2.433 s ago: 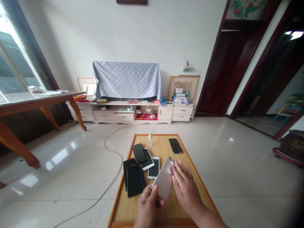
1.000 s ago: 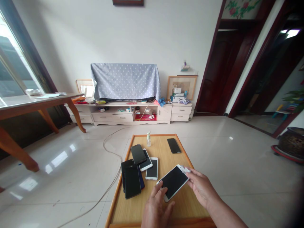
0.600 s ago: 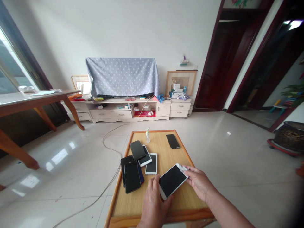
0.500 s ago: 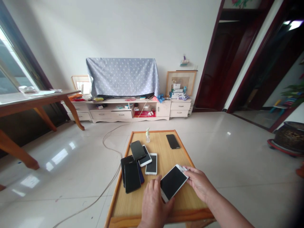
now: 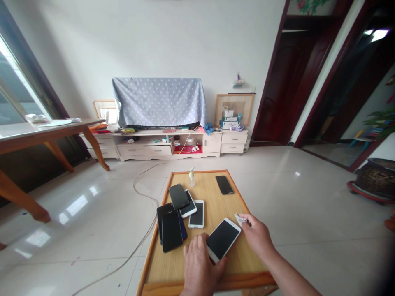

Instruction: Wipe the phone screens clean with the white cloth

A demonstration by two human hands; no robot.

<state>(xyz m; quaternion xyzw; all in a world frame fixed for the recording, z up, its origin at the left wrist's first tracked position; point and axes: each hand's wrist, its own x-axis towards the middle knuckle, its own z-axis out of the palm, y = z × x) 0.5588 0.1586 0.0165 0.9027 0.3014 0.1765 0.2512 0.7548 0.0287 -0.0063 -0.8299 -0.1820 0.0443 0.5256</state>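
White phone (image 5: pixel 224 239) is held screen-up at its near end by left grip (image 5: pixel 200 263), on or above near part of surface (image 5: pixel 168 273) (contact can't be told). White wipe (image 5: pixel 238 219) is pinched in right grip (image 5: pixel 256 233), just beside phone's far-right corner. Overlapping phones (image 5: pixel 172 232) are piled left; dark phone (image 5: pixel 224 185) and pump bottle (image 5: pixel 191 179) are seen farther off.

The left hand (image 5: pixel 201 263) grips the lower end of a white-framed smartphone (image 5: pixel 224 239) above a wooden table (image 5: pixel 208 189), while the right hand (image 5: pixel 257 236) pinches a white wipe (image 5: pixel 239 219) just beside its upper end. Overlapping smartphones (image 5: pixel 172 232) lie to the left; a pump bottle (image 5: pixel 191 179) and a black smartphone (image 5: pixel 224 185) sit toward the far edge. Beyond, a polka-dot cloth (image 5: pixel 160 100) drapes over something on a low cabinet (image 5: pixel 145 151).
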